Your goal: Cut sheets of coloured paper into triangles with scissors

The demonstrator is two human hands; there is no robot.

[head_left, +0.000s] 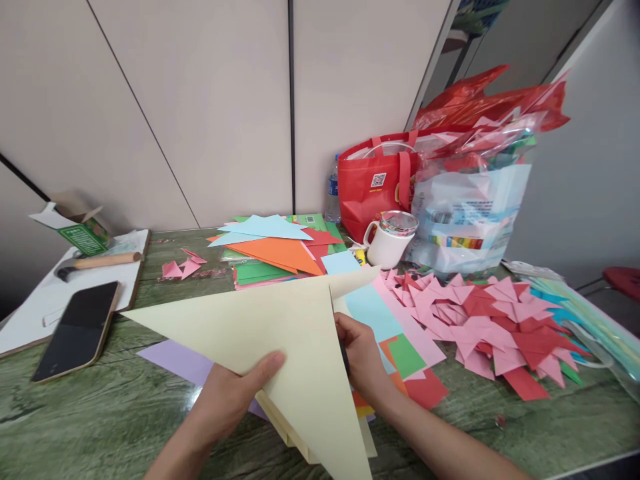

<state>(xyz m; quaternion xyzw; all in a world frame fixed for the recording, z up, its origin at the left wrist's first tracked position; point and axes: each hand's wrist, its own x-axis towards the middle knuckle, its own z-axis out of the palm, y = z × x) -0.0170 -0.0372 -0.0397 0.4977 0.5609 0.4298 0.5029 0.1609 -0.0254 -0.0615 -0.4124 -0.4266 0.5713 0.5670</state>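
A large pale yellow sheet of paper (295,327), folded into a triangle, is raised over the table. My left hand (235,393) grips its lower left side, thumb flat on top and fingers underneath. At the sheet's right edge, my right hand (363,350) is closed around a dark object (345,357), mostly hidden by the paper and fingers, so its kind is unclear. A pale strip (354,281) stands apart from the triangle along a straight split beside that hand. Purple paper (180,360) and more pale yellow paper (285,427) show below the sheet.
Folded pink and red paper pieces (480,320) are heaped at right. Behind are stacked colored papers (275,250), a lidded white mug (390,240), a red bag (370,187) and a filled plastic bag (465,213). A phone (77,330) and hammer (97,263) lie left.
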